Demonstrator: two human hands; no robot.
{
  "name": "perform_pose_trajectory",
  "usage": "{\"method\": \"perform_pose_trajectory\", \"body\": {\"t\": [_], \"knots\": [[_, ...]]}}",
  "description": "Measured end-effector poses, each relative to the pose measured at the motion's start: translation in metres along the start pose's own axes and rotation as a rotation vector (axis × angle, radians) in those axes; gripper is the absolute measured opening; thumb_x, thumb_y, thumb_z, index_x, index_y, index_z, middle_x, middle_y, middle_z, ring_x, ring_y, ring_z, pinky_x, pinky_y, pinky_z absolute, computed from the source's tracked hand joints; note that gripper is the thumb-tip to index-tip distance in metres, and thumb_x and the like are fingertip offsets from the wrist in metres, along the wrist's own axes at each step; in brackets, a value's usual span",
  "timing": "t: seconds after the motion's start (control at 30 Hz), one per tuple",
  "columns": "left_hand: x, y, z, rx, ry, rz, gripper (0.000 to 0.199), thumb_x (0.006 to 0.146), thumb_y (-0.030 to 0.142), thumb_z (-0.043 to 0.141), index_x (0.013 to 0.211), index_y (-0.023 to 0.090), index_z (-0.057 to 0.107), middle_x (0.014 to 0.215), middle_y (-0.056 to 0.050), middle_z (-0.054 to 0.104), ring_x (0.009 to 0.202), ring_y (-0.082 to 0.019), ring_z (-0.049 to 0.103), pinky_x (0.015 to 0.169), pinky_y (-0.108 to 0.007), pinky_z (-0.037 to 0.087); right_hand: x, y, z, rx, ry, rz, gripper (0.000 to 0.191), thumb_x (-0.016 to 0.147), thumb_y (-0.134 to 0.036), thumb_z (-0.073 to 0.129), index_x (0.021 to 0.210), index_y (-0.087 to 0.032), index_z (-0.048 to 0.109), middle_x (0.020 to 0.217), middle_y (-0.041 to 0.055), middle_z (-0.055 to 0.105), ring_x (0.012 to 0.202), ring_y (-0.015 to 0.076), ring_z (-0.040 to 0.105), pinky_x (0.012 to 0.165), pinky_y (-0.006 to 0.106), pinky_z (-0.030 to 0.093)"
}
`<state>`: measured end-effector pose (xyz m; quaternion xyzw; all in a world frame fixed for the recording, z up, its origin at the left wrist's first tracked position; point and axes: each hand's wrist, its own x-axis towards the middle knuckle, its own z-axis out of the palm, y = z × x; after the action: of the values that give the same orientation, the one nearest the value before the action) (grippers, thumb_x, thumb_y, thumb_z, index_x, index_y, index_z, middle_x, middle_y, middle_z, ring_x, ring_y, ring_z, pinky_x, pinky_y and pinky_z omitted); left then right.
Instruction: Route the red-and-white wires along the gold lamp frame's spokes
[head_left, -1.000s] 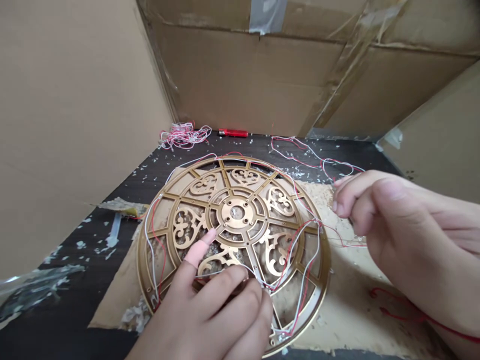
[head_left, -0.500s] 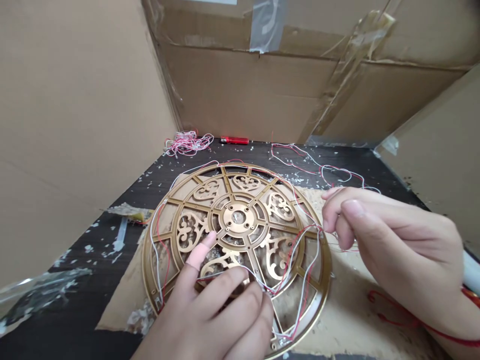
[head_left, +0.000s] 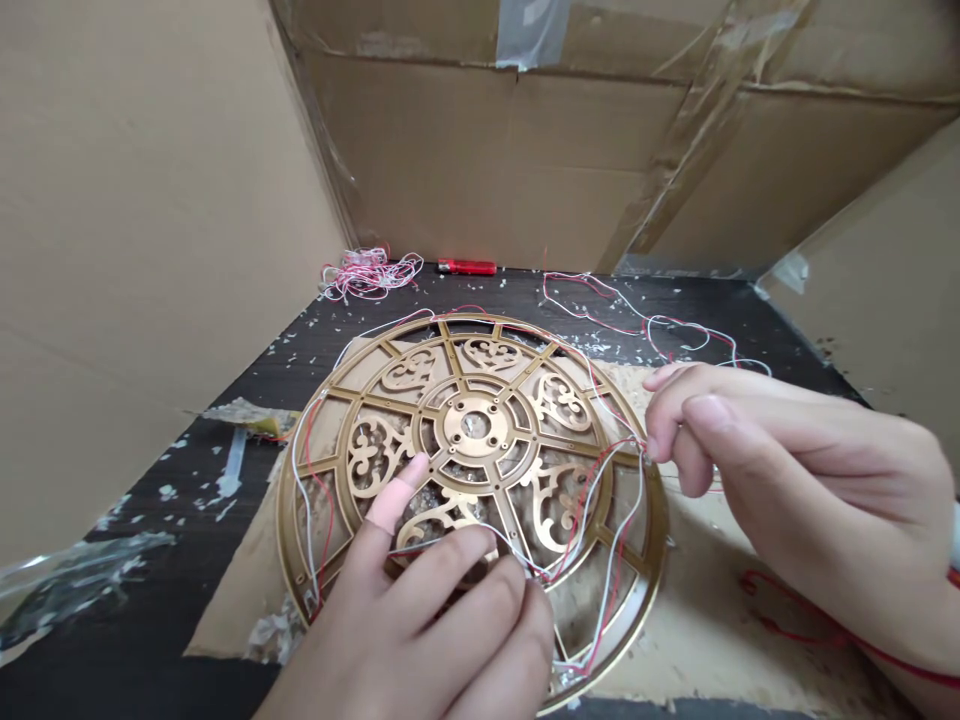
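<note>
A round gold-coloured openwork metal frame [head_left: 600,455], with scroll ornaments and a central hub, lies before me. My left hand [head_left: 442,610] rests spread across its near left part; one finger has a pink wrap and reaches towards the hub. A red and white wire pair [head_left: 600,640] runs along the rim and passes beneath those fingers. At the right rim, my right hand [head_left: 780,480] has its fingers curled and pressed together on the wires, where the strands meet a small joint. Its exact grip is partly hidden by the fingers.
Cardboard [head_left: 720,610] lies under the frame on a dark table [head_left: 247,540] strewn with white scraps. A wire tangle [head_left: 367,275], a red tool handle [head_left: 466,267] and loose wire [head_left: 675,335] lie at the back. Cardboard walls [head_left: 480,170] enclose the area.
The view has shifted slightly, so the frame sits a little higher in it. My right fingers are a bit closer to the wires at the rim. My left hand stays on the frame.
</note>
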<state>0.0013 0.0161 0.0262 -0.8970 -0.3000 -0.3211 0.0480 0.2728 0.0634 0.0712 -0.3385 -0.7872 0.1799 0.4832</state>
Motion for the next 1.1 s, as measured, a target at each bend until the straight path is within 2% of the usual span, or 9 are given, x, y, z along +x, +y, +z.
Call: {"method": "perform_pose_trajectory", "body": {"t": [0.1,0.23,0.33,0.43,0.6,0.73,0.9,1.0,1.1], "knots": [[-0.001,0.0,-0.003,0.077,-0.067,0.054,0.014,0.114,0.034,0.067,0.119,0.028,0.079,0.103,0.003,0.081,0.114,-0.02,0.077,0.148,-0.062,0.034,-0.001,-0.002,-0.002,-0.004,-0.02,0.005,0.045,0.117,-0.005,0.056,0.074,-0.018,0.056,0.078,-0.0022,0.066,0.075,0.0098,0.066,0.073,0.022,0.055],[0.001,0.001,-0.004,0.109,-0.108,0.051,0.028,0.111,0.051,0.071,0.13,0.031,0.078,0.106,0.0,0.081,0.12,-0.026,0.076,0.144,-0.069,0.039,-0.004,-0.001,-0.001,-0.008,-0.03,0.038,0.044,0.12,-0.007,0.055,0.077,-0.018,0.055,0.082,-0.0032,0.065,0.08,0.01,0.065,0.08,0.023,0.055],[0.001,0.002,-0.005,0.109,-0.121,0.036,0.03,0.111,0.048,0.071,0.136,0.032,0.077,0.105,0.0,0.082,0.119,-0.026,0.076,0.144,-0.067,0.039,-0.004,0.001,-0.002,-0.002,-0.058,0.03,0.043,0.121,-0.005,0.054,0.08,-0.018,0.055,0.082,-0.0031,0.064,0.08,0.0099,0.064,0.082,0.024,0.053],[0.0,0.001,-0.002,0.051,-0.104,0.002,0.028,0.112,0.029,0.064,0.137,0.031,0.076,0.101,0.004,0.083,0.112,-0.021,0.078,0.148,-0.059,0.035,-0.001,0.002,-0.006,0.001,-0.154,-0.009,0.039,0.122,-0.007,0.054,0.084,-0.019,0.058,0.087,-0.0034,0.065,0.083,0.0091,0.065,0.084,0.023,0.054],[0.003,0.0,0.002,-0.046,0.055,-0.018,0.038,0.114,0.004,0.041,0.125,0.021,0.073,0.096,0.009,0.085,0.1,-0.012,0.077,0.15,-0.04,0.027,-0.002,-0.006,-0.003,-0.097,-0.423,-0.06,0.01,0.115,-0.023,0.072,0.109,-0.023,0.08,0.129,0.005,0.073,0.126,0.0192,0.07,0.114,0.032,0.059],[0.005,-0.001,-0.003,-0.069,0.01,-0.022,0.031,0.115,0.008,0.045,0.12,0.023,0.072,0.101,0.009,0.086,0.103,-0.011,0.077,0.15,-0.039,0.025,-0.013,-0.012,0.006,-0.157,-0.406,0.011,0.014,0.11,-0.036,0.083,0.107,-0.022,0.082,0.127,0.0121,0.073,0.133,0.0317,0.069,0.119,0.047,0.062],[-0.003,-0.003,-0.005,0.062,-0.143,0.02,0.029,0.107,0.036,0.074,0.136,0.032,0.078,0.109,0.002,0.086,0.118,-0.025,0.079,0.143,-0.059,0.043,-0.019,-0.013,0.009,-0.156,-0.412,0.052,0.016,0.108,-0.038,0.087,0.107,-0.023,0.083,0.128,0.0122,0.073,0.137,0.0332,0.067,0.124,0.05,0.061],[-0.005,-0.002,-0.003,0.095,-0.171,0.041,0.041,0.106,0.048,0.077,0.144,0.034,0.076,0.113,-0.001,0.085,0.123,-0.028,0.077,0.14,-0.064,0.046,-0.018,-0.015,0.01,-0.131,-0.435,0.057,0.012,0.111,-0.033,0.083,0.105,-0.023,0.082,0.13,0.0112,0.074,0.143,0.0319,0.064,0.127,0.048,0.058],[-0.005,-0.001,-0.003,0.098,-0.166,0.048,0.044,0.107,0.052,0.076,0.147,0.034,0.075,0.114,-0.001,0.085,0.124,-0.028,0.077,0.14,-0.064,0.046,-0.017,-0.015,0.012,-0.068,-0.45,0.026,0.012,0.118,-0.021,0.072,0.108,-0.024,0.079,0.138,0.0038,0.073,0.15,0.0191,0.059,0.135,0.032,0.046]]}}
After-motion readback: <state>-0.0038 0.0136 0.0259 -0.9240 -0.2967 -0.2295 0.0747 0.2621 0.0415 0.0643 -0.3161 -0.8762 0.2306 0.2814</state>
